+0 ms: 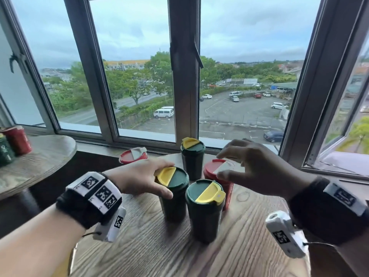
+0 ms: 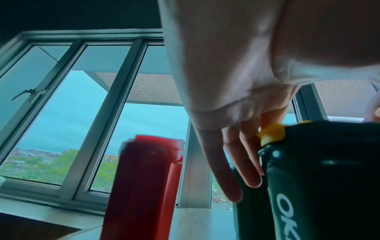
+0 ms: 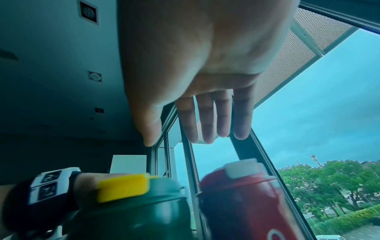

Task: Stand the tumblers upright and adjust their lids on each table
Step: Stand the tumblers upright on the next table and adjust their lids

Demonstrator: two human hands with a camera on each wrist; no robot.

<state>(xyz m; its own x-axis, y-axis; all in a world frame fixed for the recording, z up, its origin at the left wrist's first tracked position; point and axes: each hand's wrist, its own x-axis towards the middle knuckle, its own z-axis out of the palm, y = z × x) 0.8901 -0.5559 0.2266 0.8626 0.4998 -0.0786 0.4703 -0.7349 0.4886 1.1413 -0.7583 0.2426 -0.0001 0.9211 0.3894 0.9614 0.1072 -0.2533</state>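
Observation:
Five tumblers stand upright on the round wooden table (image 1: 239, 246): three dark green with yellow lid flaps and two red with white flaps. My left hand (image 1: 151, 180) grips the lid of the left green tumbler (image 1: 174, 198), thumb on its near rim, fingers over the far side (image 2: 242, 162). A second green tumbler (image 1: 204, 206) stands beside it and a third green tumbler (image 1: 192, 160) behind. My right hand (image 1: 225, 165) hovers open, fingers spread, just above the red tumbler (image 1: 217, 172), apart from it (image 3: 242, 203). The other red tumbler (image 1: 132, 155) is at the far left.
A second wooden table (image 1: 40, 160) on the left carries a red tumbler (image 1: 18, 139) and a green tumbler (image 1: 6, 152). The window frame (image 1: 185, 96) and sill run just behind the table; a window pane at the right (image 1: 349, 116) swings outward.

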